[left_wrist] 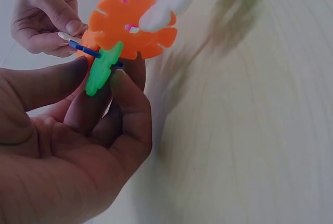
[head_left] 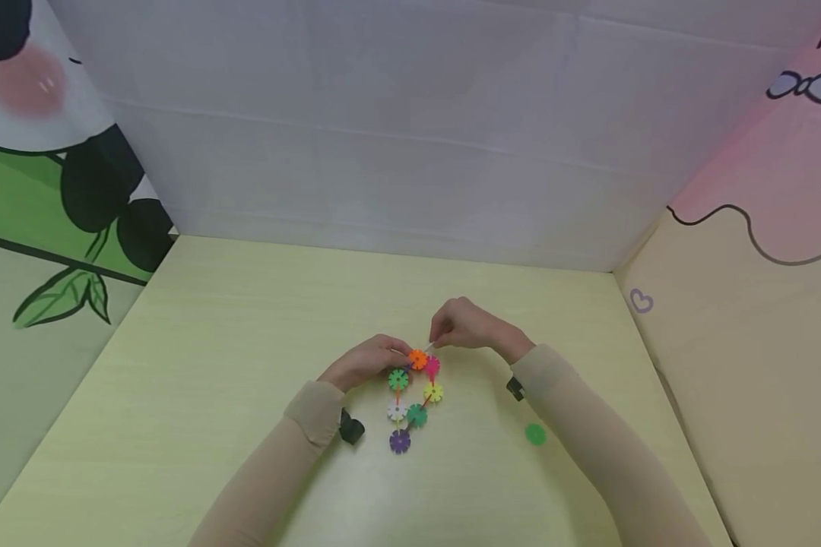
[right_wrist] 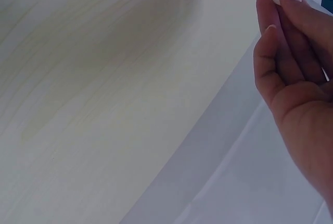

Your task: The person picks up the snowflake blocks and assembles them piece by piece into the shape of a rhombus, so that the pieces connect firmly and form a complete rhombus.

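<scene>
A loop of colourful notched plastic discs stands over the table, with an orange disc (head_left: pixel 418 359) at the top and a purple disc (head_left: pixel 400 441) at the bottom. My left hand (head_left: pixel 372 357) holds the loop at its upper left. In the left wrist view, its thumb and fingers pinch a bright green disc (left_wrist: pixel 104 67), which crosses a blue disc (left_wrist: pixel 83 48) seen edge-on. Above the loop, my right hand (head_left: pixel 468 323) pinches a white disc (left_wrist: pixel 66 37) between thumb and fingertips, close beside the orange one. Pink, yellow and other discs make up the right side.
A loose green disc (head_left: pixel 536 434) lies on the table (head_left: pixel 246 319) near my right forearm. A white sheet (head_left: pixel 383 152) rises behind the table's far edge. Printed panels stand at left and right.
</scene>
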The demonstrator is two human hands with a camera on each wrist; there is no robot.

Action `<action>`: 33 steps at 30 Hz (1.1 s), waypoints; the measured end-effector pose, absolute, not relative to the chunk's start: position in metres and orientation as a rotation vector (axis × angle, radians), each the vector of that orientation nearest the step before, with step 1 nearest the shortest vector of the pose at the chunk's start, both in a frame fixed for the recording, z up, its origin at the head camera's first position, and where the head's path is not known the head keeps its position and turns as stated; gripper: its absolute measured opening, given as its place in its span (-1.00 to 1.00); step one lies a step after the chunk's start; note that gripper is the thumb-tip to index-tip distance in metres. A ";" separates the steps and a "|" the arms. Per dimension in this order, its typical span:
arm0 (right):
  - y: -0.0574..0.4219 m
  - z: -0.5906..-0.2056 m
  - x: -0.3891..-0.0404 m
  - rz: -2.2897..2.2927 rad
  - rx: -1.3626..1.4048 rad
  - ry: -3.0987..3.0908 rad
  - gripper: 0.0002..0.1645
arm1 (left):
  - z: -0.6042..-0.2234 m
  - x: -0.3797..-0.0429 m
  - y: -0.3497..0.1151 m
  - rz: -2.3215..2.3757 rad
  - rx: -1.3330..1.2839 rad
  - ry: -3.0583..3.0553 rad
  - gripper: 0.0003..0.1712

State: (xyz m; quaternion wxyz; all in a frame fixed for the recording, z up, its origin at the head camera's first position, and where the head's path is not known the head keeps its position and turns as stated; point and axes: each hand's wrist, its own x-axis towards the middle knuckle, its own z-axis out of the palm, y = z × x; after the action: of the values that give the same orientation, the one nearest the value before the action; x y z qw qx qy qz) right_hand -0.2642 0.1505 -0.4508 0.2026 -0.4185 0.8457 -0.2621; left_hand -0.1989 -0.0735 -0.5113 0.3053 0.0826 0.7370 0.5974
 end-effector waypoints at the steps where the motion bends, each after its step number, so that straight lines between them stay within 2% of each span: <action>1: 0.150 -0.451 -0.264 -0.733 -1.172 2.361 -0.94 | -0.511 -0.199 -0.074 1.584 0.218 1.951 -0.80; 33: 0.138 -0.457 -0.259 -0.697 -1.238 2.469 -0.89 | -0.507 -0.194 -0.066 1.642 0.054 1.966 -0.80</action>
State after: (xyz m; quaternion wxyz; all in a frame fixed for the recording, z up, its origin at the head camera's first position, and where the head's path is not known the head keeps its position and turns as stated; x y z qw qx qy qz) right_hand -0.2593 0.1377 -0.4573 0.1461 -0.4298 0.8575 -0.2421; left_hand -0.1945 -0.0664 -0.5075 0.2857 0.0200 0.7354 0.6142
